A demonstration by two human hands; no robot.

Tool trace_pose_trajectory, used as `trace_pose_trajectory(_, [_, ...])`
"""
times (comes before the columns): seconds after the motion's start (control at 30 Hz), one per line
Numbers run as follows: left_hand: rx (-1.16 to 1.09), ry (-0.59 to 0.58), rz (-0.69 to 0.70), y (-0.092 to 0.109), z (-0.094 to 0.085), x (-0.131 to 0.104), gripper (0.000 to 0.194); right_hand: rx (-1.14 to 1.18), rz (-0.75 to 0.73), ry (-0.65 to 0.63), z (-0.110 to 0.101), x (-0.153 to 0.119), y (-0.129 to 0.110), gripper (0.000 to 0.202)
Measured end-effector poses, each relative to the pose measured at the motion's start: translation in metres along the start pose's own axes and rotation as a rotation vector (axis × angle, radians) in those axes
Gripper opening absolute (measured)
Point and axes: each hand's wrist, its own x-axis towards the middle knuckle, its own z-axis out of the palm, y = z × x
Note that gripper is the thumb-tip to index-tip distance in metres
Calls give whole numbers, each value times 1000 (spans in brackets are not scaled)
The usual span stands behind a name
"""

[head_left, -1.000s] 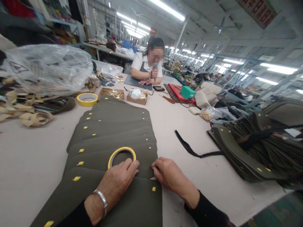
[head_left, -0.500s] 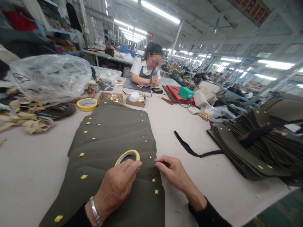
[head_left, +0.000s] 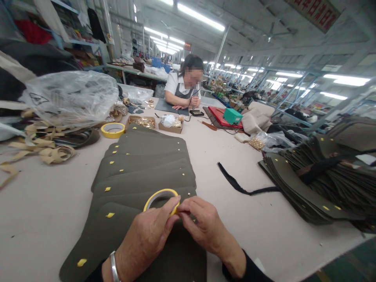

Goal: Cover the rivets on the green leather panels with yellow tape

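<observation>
1. Tape (head_left: 160, 192): yellow roll, raised on a tilt above the near part of the panels (head_left: 147, 178), in front of the wearer.
2. Left hand (head_left: 148, 235): closed, thumb and fingers gripping the roll's near right side (silver bangle (head_left: 114, 267) at the wrist).
3. Right hand (head_left: 205, 225): thumb and fingertips drawn together at the roll's right edge, meeting the left fingertips. Cannot tell whether a strip is pinched between them.
4. Panels: dark green, overlapping in a row running away from the wearer. Yellow tabs (head_left: 110, 215) down the left side; small metal studs (head_left: 189, 194) near the right edge.
5. Second roll (head_left: 113, 131): flat on the table (head_left: 235, 156), just beside the far end of the row. Two small boxes near it, one of gold parts (head_left: 142, 122).
6. Right side: black strap (head_left: 235, 186) loose on the table; beyond it, a thick stack (head_left: 311, 188) of similar green pieces (yellow marks there too).
7. Far end: co-worker (head_left: 182, 92) leaning over a grey mat, tool in hand.
</observation>
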Motion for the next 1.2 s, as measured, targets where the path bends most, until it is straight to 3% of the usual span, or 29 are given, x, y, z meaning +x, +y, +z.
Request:
trace_pose_trajectory(0.17, [-82,-6,-1,7,-6,2,24,-110,-77,71,6,-6,3,17])
trace_pose_trajectory(0.3, [-162,-92,-31,6,-6,5,20,-155,-49,123,12,-11,2,19])
trace_pose_trajectory(0.37, [-126,-106,-36,6,-5,8,21,-98,80,149,15,-10,1,17])
trace_pose_trajectory(0.53, [-99,2,22,13,-1,18,17,410,700,235,11,0,19,12])
trace_pose_trajectory(0.63, [-11,-62,-1,12,4,18,13,525,822,219,1,3,45,21])
trace_pose_trajectory(0.77, [168,-363,-62,6,16,10,15,447,829,87,-6,4,66,23])
trace_pose_trajectory(0.83, [174,-456,-75,4,20,6,17,364,811,32,-4,5,67,21])
trace_pose_trajectory(1.2, [78,-590,-137,4,20,7,13,-144,525,-108,2,18,65,14])
